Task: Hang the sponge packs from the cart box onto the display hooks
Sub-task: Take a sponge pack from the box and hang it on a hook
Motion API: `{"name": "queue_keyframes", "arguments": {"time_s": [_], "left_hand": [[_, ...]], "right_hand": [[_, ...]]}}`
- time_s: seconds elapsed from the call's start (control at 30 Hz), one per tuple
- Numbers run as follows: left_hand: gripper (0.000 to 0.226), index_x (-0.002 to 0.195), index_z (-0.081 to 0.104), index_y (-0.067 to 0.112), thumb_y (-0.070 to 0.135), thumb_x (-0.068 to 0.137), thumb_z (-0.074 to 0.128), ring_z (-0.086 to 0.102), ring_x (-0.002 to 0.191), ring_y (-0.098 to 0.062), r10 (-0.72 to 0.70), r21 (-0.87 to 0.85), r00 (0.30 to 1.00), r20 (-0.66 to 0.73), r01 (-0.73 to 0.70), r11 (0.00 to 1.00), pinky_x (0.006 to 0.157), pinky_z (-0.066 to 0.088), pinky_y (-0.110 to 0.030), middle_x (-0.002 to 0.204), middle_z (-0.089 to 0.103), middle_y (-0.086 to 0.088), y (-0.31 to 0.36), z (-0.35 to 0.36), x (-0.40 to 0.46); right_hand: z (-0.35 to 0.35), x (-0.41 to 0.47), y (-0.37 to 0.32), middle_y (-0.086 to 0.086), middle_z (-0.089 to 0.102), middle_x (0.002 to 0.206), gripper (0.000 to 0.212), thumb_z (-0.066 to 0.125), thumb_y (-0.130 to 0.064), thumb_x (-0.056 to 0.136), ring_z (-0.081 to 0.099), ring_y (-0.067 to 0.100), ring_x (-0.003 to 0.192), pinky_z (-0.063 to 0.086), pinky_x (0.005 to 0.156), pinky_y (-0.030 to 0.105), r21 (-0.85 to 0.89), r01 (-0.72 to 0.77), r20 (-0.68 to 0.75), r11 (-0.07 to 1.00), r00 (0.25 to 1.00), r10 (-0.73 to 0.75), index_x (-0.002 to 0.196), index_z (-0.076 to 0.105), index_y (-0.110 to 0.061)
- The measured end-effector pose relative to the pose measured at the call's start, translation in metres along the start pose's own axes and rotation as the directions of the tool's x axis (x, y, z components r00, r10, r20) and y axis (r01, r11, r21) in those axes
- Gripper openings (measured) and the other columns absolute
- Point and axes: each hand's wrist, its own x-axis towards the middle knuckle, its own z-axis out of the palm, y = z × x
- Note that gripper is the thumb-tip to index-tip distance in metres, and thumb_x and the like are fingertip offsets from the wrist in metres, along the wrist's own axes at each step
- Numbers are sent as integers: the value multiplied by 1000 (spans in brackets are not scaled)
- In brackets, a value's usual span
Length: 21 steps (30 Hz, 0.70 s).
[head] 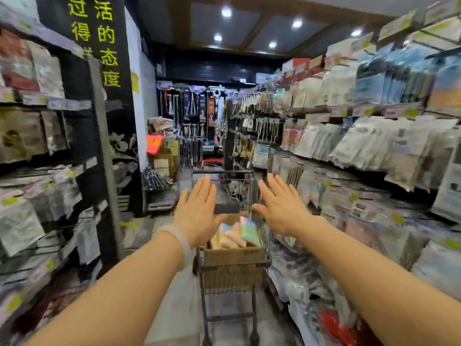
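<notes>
Pastel sponge packs (239, 233) lie in the brown cardboard box (233, 255) inside the dark wire cart (232, 275), down the narrow aisle's middle. My left hand (197, 213) and right hand (282, 206) float above it, palms down, fingers spread, gripping nothing. Crowded hanging displays (361, 146) press close at right, blurred shelves (37, 171) at left; grey floor (179, 308) stays open beside the cart.

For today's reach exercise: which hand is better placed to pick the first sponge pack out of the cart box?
Probably the left hand: it hovers open directly over the sponge packs in the box. The right hand is off toward the shelves.
</notes>
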Motion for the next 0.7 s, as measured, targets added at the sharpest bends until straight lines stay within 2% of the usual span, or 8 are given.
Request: {"name": "queue_keyframes", "arguments": {"time_s": [0.1,0.23,0.33,0.43,0.57,0.7], "left_hand": [[74,149,3,14,55,93,28,-12,145,-21,-2,-61,999,51,5,998,116,2,-45,158,-13,-6,-11,47,87],[75,149,3,15,54,92,32,-12,145,-21,85,-106,991,102,-74,992,116,0,-42,158,-11,-5,-10,127,182],[73,149,3,16,51,93,34,-13,145,-21,123,-116,979,163,-105,988,116,0,-42,158,-13,-4,-7,195,243],[73,149,5,15,50,93,36,-8,146,-23,101,-122,965,243,-73,990,116,3,-43,158,-9,-6,-10,268,305],[71,147,13,11,48,92,38,2,146,-24,23,-126,901,433,36,991,116,9,-40,158,2,-10,-10,361,377],[62,140,28,8,44,92,43,29,138,-25,32,-183,806,592,96,978,110,27,-33,150,27,-13,-2,445,424]], "right_hand": [[29,68,38,6,-11,159,65,24,-48,97,-12,24,146,2,117,45,6,-50,2,999,999,50,150,0,-19],[85,150,93,6,-10,159,66,24,-51,96,-10,25,146,4,117,45,11,-136,43,991,990,135,150,1,-20],[143,218,130,8,-11,159,67,24,-51,96,-11,26,146,2,118,45,48,-170,115,984,980,164,150,1,-19],[213,294,164,7,-10,159,67,26,-50,96,-10,25,146,3,118,45,106,-185,184,977,969,164,150,1,-18],[313,377,197,15,1,158,62,29,-42,98,4,28,146,10,119,38,181,-210,313,961,939,146,150,8,-14],[406,409,218,15,8,158,61,30,-40,98,13,29,145,15,117,36,222,-305,521,926,840,151,150,9,-14]]}}
